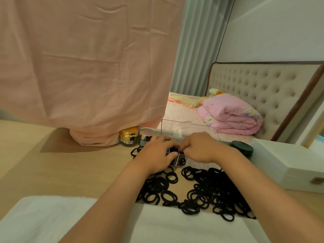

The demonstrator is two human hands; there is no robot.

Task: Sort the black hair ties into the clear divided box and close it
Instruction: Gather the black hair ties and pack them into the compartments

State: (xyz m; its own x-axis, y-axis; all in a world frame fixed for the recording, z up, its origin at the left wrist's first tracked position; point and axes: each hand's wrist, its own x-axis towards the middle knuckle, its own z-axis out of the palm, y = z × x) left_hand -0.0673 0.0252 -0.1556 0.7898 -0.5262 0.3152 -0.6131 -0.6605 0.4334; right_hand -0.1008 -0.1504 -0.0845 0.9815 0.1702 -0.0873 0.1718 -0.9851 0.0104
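A big heap of black hair ties [206, 192] lies on the wooden table in front of me. Behind it stands the clear divided box [194, 164], its lid [187, 129] raised upright at the back. Both hands are over the box's left compartments. My left hand [156, 155] covers the left end, its fingers curled around black hair ties. My right hand [199, 148] pinches black ties at a divider beside it. A few ties [182, 161] lie in a front compartment. Most of the box interior is hidden by my hands.
A gold-lidded jar [128, 136] and a silver-lidded jar [146, 136] stand left of the box. A dark green round jar [242, 149] and a white case [287, 162] sit to the right. A white towel [52, 220] covers the table's near edge. Pink cloth [87, 67] hangs behind.
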